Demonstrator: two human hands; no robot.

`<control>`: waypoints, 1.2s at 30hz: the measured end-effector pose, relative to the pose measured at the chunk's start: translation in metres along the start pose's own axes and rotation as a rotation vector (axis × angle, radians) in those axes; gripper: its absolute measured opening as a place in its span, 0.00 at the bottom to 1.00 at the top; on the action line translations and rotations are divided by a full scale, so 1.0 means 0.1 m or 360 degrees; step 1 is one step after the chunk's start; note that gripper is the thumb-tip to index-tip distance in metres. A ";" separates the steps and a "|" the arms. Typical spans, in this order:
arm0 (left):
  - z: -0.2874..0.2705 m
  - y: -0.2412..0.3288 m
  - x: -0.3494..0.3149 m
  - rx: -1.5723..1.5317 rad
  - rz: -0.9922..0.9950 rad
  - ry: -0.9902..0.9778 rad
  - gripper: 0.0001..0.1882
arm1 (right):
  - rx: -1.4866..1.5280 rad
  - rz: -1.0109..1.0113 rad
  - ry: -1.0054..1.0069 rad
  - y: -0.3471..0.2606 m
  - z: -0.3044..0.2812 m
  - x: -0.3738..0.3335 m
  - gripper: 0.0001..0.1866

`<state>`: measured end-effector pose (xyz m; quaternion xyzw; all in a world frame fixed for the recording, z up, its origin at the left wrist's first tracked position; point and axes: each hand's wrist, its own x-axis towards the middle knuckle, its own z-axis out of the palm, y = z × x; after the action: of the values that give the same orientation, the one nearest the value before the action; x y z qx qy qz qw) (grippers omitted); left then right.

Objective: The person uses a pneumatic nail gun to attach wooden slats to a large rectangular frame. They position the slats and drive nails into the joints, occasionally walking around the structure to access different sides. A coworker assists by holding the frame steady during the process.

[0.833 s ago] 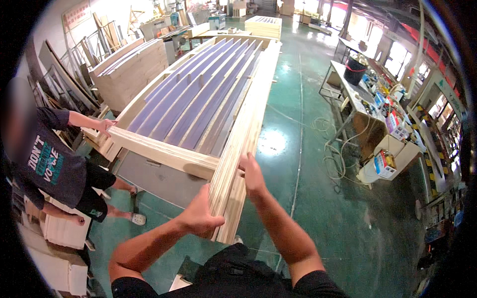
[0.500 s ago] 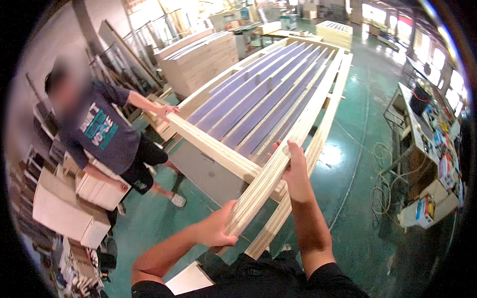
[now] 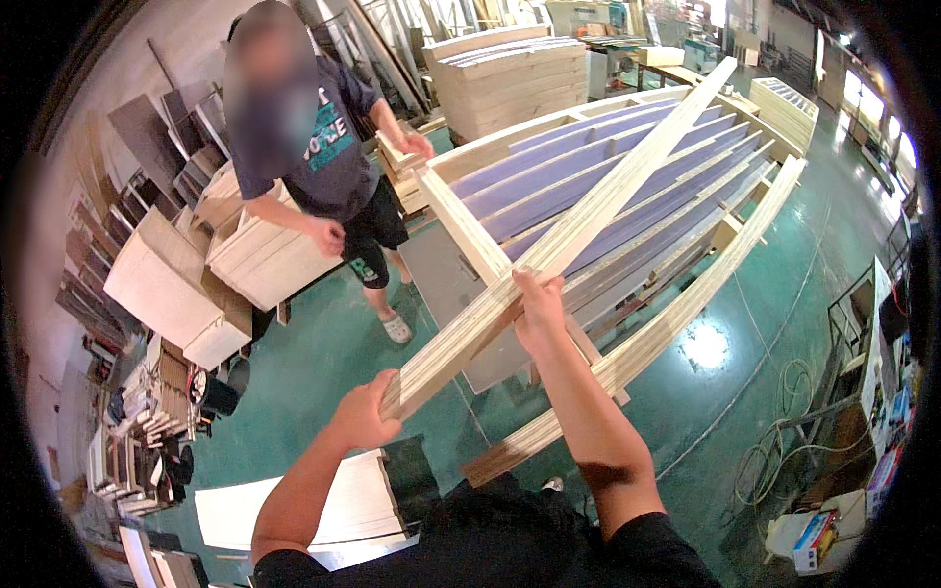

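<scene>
A long laminated wood beam slants from near my body out across a large wooden frame with purple-blue slats. Its near end is gripped by my left hand. My right hand is closed around the same beam farther along, close to the frame's near corner. A second laminated beam runs along the right side of the frame, passing beyond my right forearm. Whether the held beam touches the slats I cannot tell.
A co-worker in a dark T-shirt stands at the left, one hand by the frame's left corner. Behind stands a stack of pale boards. White panels lie at lower left; coiled hose lies on the green floor at right.
The held beam has swung away from the frame's right side and now crosses diagonally over the slats. My view has turned left. The co-worker's lower hand has risen.
</scene>
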<state>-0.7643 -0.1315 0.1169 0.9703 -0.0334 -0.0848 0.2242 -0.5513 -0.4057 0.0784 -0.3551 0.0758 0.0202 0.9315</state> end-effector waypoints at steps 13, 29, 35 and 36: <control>0.40 -0.90 -0.10 -0.0392 -0.0227 0.0264 0.34 | -0.0545 0.0380 0.0133 1.20 0.62 0.31 0.30; -0.27 -0.65 0.53 0.0256 -0.0128 0.1096 0.38 | -0.1730 -0.0735 -0.1206 -0.05 0.57 0.37 0.14; 0.61 0.91 0.13 0.0244 -0.0204 -0.0475 0.60 | -0.2697 -0.0964 -0.1161 -1.56 -1.52 0.23 0.23; 0.84 0.98 0.09 0.0314 -0.0295 -0.0472 0.63 | -0.2714 -0.0753 -0.1156 -1.98 -1.77 0.29 0.26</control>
<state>-0.7732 -0.2565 0.0843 0.9634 0.0152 -0.2433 0.1117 -0.5270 -0.6716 0.0743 -0.8924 -0.3318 -0.0111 0.3058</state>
